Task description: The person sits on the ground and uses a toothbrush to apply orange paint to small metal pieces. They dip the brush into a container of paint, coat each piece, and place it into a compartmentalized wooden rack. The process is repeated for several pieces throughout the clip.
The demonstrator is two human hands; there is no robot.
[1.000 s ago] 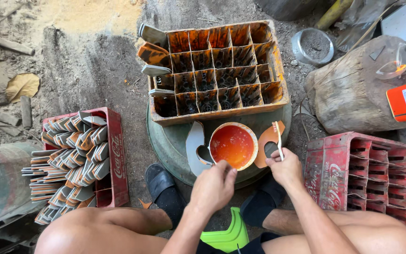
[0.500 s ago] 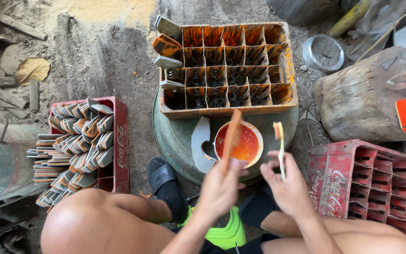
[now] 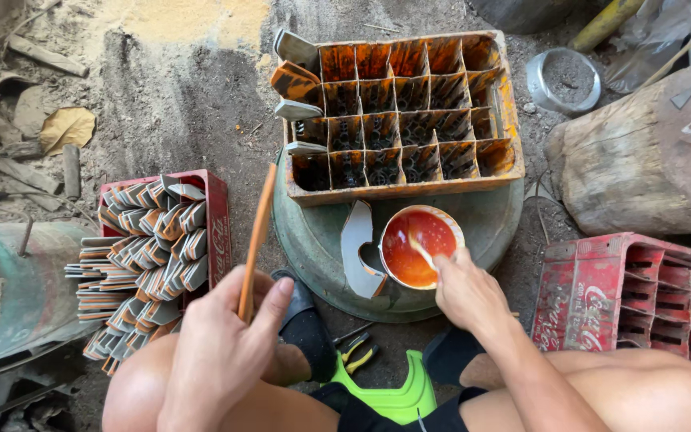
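The thin flat orange-coated strip [image 3: 256, 240] is standing nearly upright, pinched at its lower end by the left hand [image 3: 221, 352] over the person's knee. The right hand [image 3: 465, 292] is closing narrowly around a slim brush handle [image 3: 423, 254] and dipping it into the round tin of orange-red paint [image 3: 420, 246], which is sitting on the round green drum lid [image 3: 325, 240]. Judging by this, the person is loading the brush; the next stroke is calling for bringing strip and brush together. Behind the tin, the orange-stained divided crate [image 3: 401, 116] is holding a few coated pieces, and the red crate of stacked grey strips [image 3: 149, 240] is waiting at left. The brush tip is lying hidden under the paint.
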